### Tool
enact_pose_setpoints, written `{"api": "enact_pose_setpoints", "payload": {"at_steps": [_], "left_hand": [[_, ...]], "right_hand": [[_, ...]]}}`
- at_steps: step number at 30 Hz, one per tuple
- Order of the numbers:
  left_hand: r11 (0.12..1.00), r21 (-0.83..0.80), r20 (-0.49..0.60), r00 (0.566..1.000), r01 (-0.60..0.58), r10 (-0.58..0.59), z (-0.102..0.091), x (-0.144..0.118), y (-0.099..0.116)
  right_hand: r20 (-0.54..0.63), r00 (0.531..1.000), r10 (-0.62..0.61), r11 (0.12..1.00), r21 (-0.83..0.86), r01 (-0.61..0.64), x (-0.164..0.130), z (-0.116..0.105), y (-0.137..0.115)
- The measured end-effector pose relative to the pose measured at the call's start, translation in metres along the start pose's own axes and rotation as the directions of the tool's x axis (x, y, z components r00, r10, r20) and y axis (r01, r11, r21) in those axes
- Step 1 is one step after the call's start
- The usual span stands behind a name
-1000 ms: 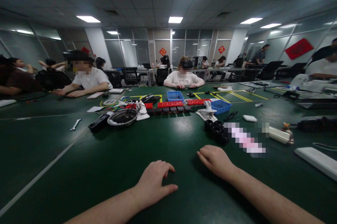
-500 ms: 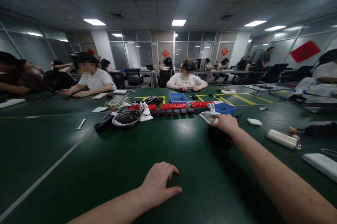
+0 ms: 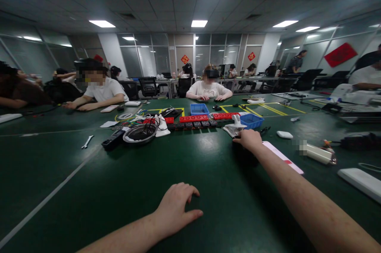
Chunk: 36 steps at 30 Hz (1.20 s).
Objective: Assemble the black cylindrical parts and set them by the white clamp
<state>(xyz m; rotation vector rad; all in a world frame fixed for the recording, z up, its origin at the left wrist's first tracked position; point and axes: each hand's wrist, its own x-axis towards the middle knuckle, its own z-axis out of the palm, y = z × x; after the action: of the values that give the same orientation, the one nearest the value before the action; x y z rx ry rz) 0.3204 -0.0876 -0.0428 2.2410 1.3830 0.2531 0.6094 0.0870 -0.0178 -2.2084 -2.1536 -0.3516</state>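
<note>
My left hand rests palm down on the green table near me, fingers slightly apart and holding nothing. With the arm stretched out, my right hand lies over a cluster of black round parts, its fingers curled down onto them. Most of the cluster is hidden under the hand. A white clamp-like piece sits just beyond my right hand, and a blue bin stands behind that. To the right of my forearm lies a white strip with a red mark.
A metal bowl with wires, a black power strip, red blocks and another blue bin line the table's middle. A wrench lies left. A white cylinder and white bar lie right. Other people sit around the table.
My right hand has gone from the table near me forward onto the black round parts and stays there. My left hand has hardly moved.
</note>
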Motion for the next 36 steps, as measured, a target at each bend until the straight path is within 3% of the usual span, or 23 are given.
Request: {"api": "enact_pose_setpoints", "payload": {"at_steps": [8,14,17,19,22,24,26,28,30,33,36], "left_hand": [[1.0,0.001,0.008,1.0,0.021,-0.021,-0.002,0.0,0.004],[0.999,-0.042,-0.034,0.999,-0.009,0.007,0.0,0.0,0.002],[0.992,-0.12,-0.173,0.985,-0.04,0.019,0.002,0.0,-0.001],[0.986,-0.148,-0.326,0.945,-0.076,0.024,0.004,0.0,-0.006],[0.987,-0.113,-0.553,0.832,-0.117,0.035,0.008,0.002,-0.017],[0.99,-0.08,-0.641,0.766,-0.117,0.039,0.009,0.003,-0.024],[0.993,-0.057,-0.67,0.741,-0.104,0.039,0.011,0.005,-0.03],[0.995,-0.048,-0.64,0.767,-0.091,0.039,0.011,0.006,-0.033],[0.995,-0.058,-0.568,0.822,-0.085,0.037,0.012,0.008,-0.034],[0.991,-0.085,-0.451,0.891,-0.105,0.055,0.01,0.009,-0.03],[0.981,-0.095,-0.35,0.928,-0.172,0.128,0.007,0.009,-0.023]], "right_hand": [[-0.037,0.995,-0.096,0.995,0.019,0.096,-0.004,-0.004,-0.018],[-0.075,0.96,-0.271,0.959,0.061,0.276,-0.014,-0.011,-0.071],[-0.106,0.914,-0.391,0.911,0.095,0.401,-0.027,-0.018,-0.103],[-0.12,0.878,-0.464,0.871,0.122,0.476,-0.038,-0.022,-0.121],[-0.139,0.816,-0.561,0.799,0.163,0.578,-0.056,-0.028,-0.137],[-0.154,0.774,-0.615,0.749,0.193,0.634,-0.068,-0.031,-0.139],[-0.182,0.721,-0.669,0.677,0.251,0.691,-0.081,-0.032,-0.137],[-0.213,0.671,-0.71,0.597,0.322,0.734,-0.093,-0.033,-0.13],[-0.225,0.634,-0.74,0.534,0.377,0.757,-0.104,-0.035,-0.123],[-0.21,0.61,-0.764,0.481,0.446,0.755,-0.121,-0.041,-0.113],[-0.174,0.597,-0.783,0.438,0.526,0.729,-0.134,-0.046,-0.106]]}}
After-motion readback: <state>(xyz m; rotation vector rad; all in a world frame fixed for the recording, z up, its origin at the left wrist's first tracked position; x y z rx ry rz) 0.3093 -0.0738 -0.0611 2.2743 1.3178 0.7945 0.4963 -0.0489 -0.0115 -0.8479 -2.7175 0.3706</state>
